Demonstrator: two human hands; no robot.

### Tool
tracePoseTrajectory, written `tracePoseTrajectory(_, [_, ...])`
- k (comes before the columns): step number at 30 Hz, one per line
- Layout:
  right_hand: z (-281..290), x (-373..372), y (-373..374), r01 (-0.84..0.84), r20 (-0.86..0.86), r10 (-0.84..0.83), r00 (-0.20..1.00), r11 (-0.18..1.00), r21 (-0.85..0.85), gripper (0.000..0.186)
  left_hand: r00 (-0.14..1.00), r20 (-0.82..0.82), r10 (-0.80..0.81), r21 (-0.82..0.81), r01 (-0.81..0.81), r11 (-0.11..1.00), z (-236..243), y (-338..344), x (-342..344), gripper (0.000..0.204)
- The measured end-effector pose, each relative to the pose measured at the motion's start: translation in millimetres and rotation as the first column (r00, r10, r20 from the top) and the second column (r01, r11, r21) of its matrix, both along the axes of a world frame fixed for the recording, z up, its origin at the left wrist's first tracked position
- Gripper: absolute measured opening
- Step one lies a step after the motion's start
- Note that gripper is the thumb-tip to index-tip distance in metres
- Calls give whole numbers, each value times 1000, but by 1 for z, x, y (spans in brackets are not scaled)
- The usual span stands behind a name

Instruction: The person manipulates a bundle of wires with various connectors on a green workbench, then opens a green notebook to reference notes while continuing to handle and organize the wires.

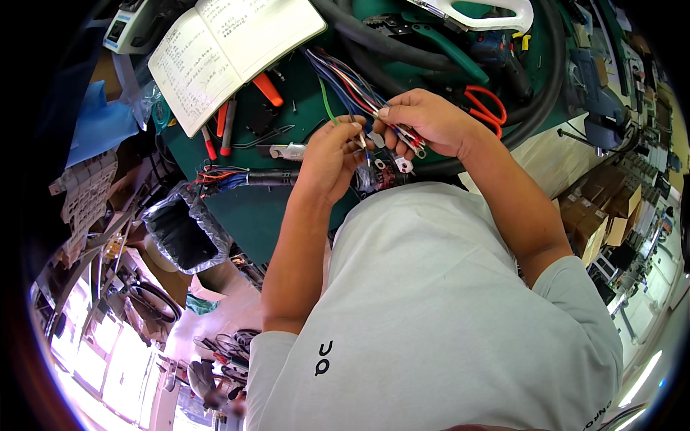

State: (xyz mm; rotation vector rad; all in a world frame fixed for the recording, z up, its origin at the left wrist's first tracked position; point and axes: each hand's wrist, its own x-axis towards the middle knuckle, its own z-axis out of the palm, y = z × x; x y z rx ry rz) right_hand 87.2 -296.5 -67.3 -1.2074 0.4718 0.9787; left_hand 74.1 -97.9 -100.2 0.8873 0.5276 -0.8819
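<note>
A bundle of thin coloured wires [346,80] runs over the green work mat toward me. My right hand [431,123] is closed around several of these wires, and a metal ring terminal [420,152] pokes out below its fingers. Close beside it, my left hand [330,159] pinches a wire end between thumb and fingers; which wire it is partly hides behind the fingertips. A green wire [325,99] curves down to the left hand. Just left of that hand lies a silver utility knife [287,151]. Under both hands, near my shirt, are more terminals, only partly visible.
An open notebook [228,61] covers the mat's far left. Thick black cable [558,65] loops around the right, past red-handled scissors [490,111], a green-handled hand tool [454,52] and a drill [499,57]. A lined bin [183,231] stands below the left edge.
</note>
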Motion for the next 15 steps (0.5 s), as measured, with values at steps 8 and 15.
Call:
tracePoseTrajectory(8, [-7, -3, 3, -20, 37, 18, 999, 998, 55, 30, 998, 47, -48, -79, 51, 996, 3, -12, 7, 23])
tracePoseTrajectory(15, [-6, -6, 2, 45, -15, -44, 999, 998, 53, 29, 1000, -6, -15, 30, 15, 999, -3, -11, 5, 22])
